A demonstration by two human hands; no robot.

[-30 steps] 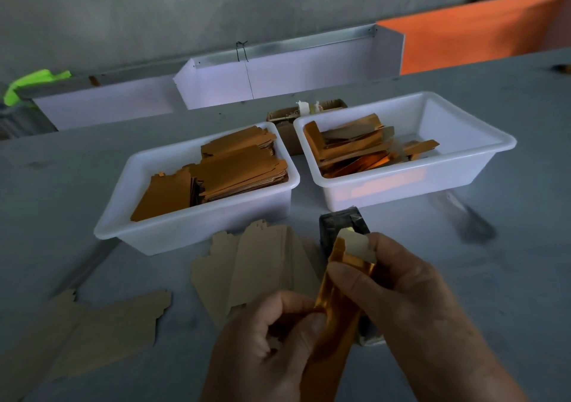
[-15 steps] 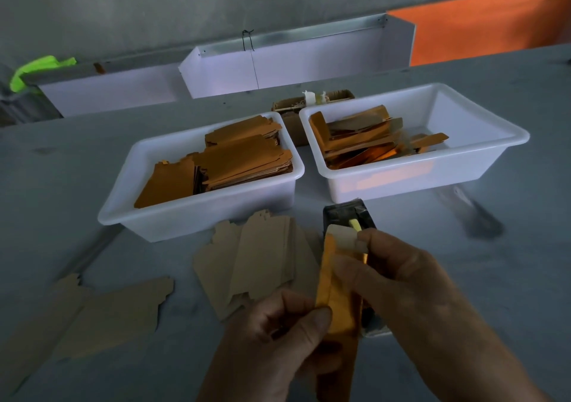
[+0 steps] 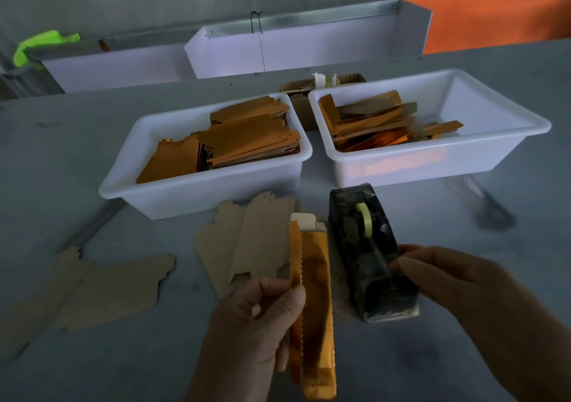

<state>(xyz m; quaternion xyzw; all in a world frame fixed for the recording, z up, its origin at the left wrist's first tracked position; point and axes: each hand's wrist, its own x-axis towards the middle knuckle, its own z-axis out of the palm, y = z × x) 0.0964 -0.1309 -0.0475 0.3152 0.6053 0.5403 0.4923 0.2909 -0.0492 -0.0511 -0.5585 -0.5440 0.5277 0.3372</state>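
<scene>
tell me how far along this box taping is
Done: several folded gold pieces lie in the right white plastic tub. In hand: the left hand grips a folded gold cardboard sleeve; the right hand touches the black tape dispenser. Left: the stack of flat gold blanks in the left white tub, plus brown blanks on the table.

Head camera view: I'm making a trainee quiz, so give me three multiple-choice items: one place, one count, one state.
1. Where is the tape dispenser? A) in a tub B) on the table, right of the orange carton C) on a shelf
2. How many white tubs? A) two B) one C) four
3. What is the left hand doing? A) lying flat B) hanging empty C) gripping the orange carton
B: it stands beside the carton. A: two sit side by side. C: its fingers curl round the carton.
</scene>
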